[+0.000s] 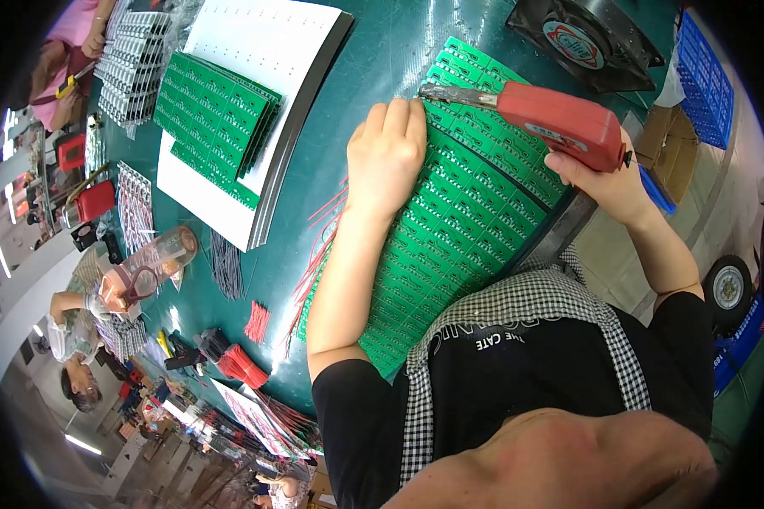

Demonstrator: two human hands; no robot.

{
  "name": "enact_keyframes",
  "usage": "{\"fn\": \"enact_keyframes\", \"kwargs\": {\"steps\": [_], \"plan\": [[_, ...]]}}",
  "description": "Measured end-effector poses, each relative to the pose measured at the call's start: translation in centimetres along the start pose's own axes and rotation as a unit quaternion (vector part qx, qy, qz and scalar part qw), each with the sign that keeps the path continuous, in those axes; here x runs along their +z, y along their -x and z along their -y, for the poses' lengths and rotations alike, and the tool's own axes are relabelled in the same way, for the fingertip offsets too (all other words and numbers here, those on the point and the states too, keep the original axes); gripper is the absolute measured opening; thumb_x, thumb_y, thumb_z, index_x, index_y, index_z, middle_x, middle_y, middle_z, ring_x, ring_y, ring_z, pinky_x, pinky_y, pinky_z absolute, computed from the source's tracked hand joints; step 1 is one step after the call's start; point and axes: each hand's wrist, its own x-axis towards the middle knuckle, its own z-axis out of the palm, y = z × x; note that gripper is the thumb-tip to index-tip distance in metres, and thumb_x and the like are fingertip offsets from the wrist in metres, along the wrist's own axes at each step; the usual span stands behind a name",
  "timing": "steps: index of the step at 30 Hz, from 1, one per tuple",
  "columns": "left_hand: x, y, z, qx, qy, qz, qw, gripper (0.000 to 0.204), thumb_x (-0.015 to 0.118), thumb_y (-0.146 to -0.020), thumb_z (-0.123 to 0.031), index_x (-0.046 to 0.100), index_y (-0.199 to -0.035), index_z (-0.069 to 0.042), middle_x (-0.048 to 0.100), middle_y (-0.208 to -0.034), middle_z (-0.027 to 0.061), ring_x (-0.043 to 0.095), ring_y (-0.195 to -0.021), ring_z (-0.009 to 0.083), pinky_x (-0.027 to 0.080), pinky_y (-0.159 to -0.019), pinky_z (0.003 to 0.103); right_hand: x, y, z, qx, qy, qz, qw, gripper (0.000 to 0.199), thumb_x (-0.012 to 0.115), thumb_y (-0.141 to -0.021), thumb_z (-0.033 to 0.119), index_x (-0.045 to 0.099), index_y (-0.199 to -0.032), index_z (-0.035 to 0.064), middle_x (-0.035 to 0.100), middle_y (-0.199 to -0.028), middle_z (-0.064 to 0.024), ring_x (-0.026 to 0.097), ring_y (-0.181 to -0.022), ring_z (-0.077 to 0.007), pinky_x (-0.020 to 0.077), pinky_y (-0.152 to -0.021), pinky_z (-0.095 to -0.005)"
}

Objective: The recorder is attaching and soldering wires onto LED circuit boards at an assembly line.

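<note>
My right hand [607, 182] is wrapped around a red soldering gun [560, 123], whose long metal tip points left over the green circuit boards [475, 204]. Beside the end of that tip, my left hand [388, 153] rests at the boards' left edge with its fingers closed and curled down. Whatever those fingers pinch is hidden beneath them. The boards lie in rows of joined panels on the green table, reaching from its far side down to my apron. Thin red wires [318, 246] run along the boards' left edge, partly under my left forearm.
Left of me, more green boards [212, 119] are stacked on white sheets [272, 42]. A black fan [581, 42] stands at the far right. Bundles of black wires [227, 265] and red wires [258, 322], plus a pink bottle [157, 263], lie leftward. Other people work beyond.
</note>
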Motion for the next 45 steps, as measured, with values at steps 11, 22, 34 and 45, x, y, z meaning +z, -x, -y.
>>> {"fn": "enact_keyframes", "kwargs": {"steps": [11,22,34,45], "plan": [[-0.3,-0.1,-0.3,-0.007,0.0,0.012,1.0,0.019,0.056,-0.068,-0.009,0.058,-0.085,-0.003,0.047,-0.07,0.003,0.05,-0.065,0.0157,0.044,-0.053,0.027,-0.5,-0.6,1.4,0.009,-0.07,0.027,0.997,0.027,0.07,-0.075,0.014,0.06,-0.098,0.003,0.062,-0.081,-0.0003,0.053,-0.065,-0.0057,0.0435,-0.059,-0.0202],[0.2,-2.2,0.0,-0.121,0.175,0.004,0.977,0.015,0.059,-0.071,0.0,0.063,-0.085,-0.004,0.058,-0.08,0.0085,0.057,-0.074,0.025,0.046,-0.066,0.034,-1.1,-1.0,0.9,0.022,-0.032,-0.025,0.999,0.023,0.07,-0.075,0.022,0.062,-0.089,0.0061,0.053,-0.058,0.0036,0.045,-0.048,-0.0014,0.0331,-0.044,-0.0171],[0.4,-2.1,-0.4,-0.077,0.132,0.015,0.988,0.019,0.06,-0.07,0.0,0.062,-0.089,-0.002,0.057,-0.082,0.008,0.056,-0.075,0.0244,0.046,-0.066,0.034,-1.2,-0.7,0.6,0.024,-0.062,-0.005,0.998,0.027,0.072,-0.073,0.019,0.058,-0.092,0.0055,0.055,-0.068,0.0032,0.049,-0.057,-0.0034,0.0382,-0.051,-0.0183],[0.9,-2.0,-0.4,-0.028,0.083,-0.004,0.996,0.022,0.056,-0.066,-0.004,0.058,-0.088,-0.001,0.051,-0.081,0.0073,0.053,-0.072,0.0217,0.047,-0.059,0.031,-1.2,-0.6,0.8,0.025,-0.06,-0.004,0.998,0.027,0.072,-0.074,0.018,0.06,-0.094,0.0045,0.058,-0.072,0.0023,0.049,-0.057,-0.0041,0.0394,-0.051,-0.0187]]}}
